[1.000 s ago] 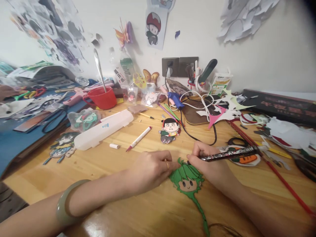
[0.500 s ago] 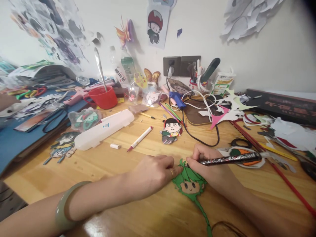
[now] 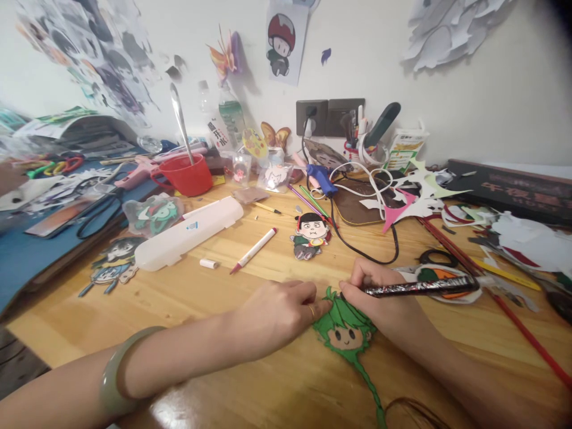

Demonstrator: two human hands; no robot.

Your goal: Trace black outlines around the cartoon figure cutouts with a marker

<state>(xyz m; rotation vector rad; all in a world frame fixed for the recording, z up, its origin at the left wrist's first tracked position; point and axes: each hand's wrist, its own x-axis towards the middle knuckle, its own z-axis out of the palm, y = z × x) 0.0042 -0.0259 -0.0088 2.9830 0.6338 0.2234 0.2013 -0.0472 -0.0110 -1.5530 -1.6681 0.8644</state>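
A cutout figure point(image 3: 346, 330) with green hair, a smiling face and a long green braid lies flat on the wooden table. My left hand point(image 3: 286, 310), wearing a ring, has its fingers curled and presses the left edge of the hair down. Closed around a black patterned marker point(image 3: 420, 286) is my right hand point(image 3: 375, 295). The marker's tip end is at the top of the green hair, mostly hidden by my fingers. Just beyond my hands lies a second cutout figure point(image 3: 309, 235) with black hair.
An uncapped red marker point(image 3: 254, 250) and its cap point(image 3: 208, 263) lie left of centre, near a white pencil case point(image 3: 190, 233). Behind stand a red mug point(image 3: 187, 174) with a spoon and a blue glue gun point(image 3: 322, 180) with its cord. Paper scraps point(image 3: 527, 238) crowd the right.
The marker and my right hand have shifted very slightly along the green hair. My left hand stays on the cutout figure.
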